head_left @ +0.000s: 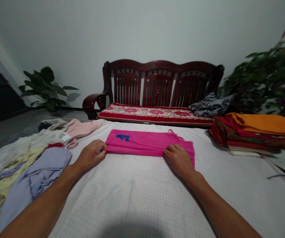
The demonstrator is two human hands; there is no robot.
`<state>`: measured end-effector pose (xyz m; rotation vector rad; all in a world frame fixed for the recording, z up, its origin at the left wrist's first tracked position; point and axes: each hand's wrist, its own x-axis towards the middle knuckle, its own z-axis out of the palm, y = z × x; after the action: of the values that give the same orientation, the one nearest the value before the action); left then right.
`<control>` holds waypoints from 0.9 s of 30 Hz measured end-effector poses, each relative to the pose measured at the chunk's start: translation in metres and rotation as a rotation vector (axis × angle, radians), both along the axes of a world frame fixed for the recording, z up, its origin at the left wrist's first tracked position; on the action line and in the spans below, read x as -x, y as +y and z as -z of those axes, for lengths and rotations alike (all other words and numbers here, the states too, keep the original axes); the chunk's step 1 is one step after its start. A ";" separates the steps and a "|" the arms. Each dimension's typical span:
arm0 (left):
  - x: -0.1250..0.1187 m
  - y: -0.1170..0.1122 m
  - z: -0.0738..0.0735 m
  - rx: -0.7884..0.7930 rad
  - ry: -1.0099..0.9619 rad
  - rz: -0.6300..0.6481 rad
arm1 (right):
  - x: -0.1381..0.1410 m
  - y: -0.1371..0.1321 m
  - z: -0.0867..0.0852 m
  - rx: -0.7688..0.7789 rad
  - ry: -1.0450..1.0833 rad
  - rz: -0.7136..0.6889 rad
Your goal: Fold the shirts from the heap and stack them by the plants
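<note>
A bright pink garment point(144, 140) with a blue print near its left end lies folded into a long strip across the white sheet point(142, 191). Thin pink straps stick up from its far edge on the right. My left hand point(93, 153) pinches the near left corner of the garment. Farther right, my right hand point(178, 158) grips the near edge with its fingers closed on the cloth. Part of the garment's right end hangs toward me beside that hand. The fingertips of both hands are partly hidden.
Loose clothes point(35, 165) in lilac, yellow, white and pink heap up on the left. To the right stands a stack of folded cloths point(256, 132), orange on top. Behind the sheet is a dark wooden bench point(157, 82) with a patterned cushion point(212, 104). Plants flank it.
</note>
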<state>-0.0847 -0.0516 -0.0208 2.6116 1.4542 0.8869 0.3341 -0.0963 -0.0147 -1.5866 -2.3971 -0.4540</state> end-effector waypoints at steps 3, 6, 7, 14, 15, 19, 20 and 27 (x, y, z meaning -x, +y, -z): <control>0.002 0.001 0.000 -0.042 0.027 -0.003 | -0.003 0.000 0.003 -0.029 -0.024 -0.045; 0.003 0.001 0.000 -0.076 0.056 -0.026 | -0.006 0.000 0.005 -0.048 -0.011 -0.056; 0.004 0.001 0.000 -0.083 0.072 -0.037 | -0.008 -0.001 0.005 -0.058 0.001 -0.062; 0.010 0.003 0.002 -0.062 0.244 -0.049 | -0.014 -0.010 0.002 -0.025 0.064 -0.215; 0.010 0.003 0.002 -0.058 0.261 -0.046 | -0.013 -0.011 0.001 -0.005 0.064 -0.235; 0.009 0.004 0.003 -0.043 0.302 -0.051 | -0.010 -0.013 0.000 0.032 0.100 -0.264; 0.009 0.004 0.003 -0.036 0.313 -0.055 | -0.009 -0.013 0.000 0.040 0.109 -0.265; 0.003 0.001 -0.004 0.091 0.355 -0.142 | -0.007 -0.013 0.002 0.081 0.162 -0.279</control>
<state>-0.0879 -0.0508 -0.0169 2.7260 1.7277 0.3604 0.3416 -0.1089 -0.0168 -1.2376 -2.4846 -0.1704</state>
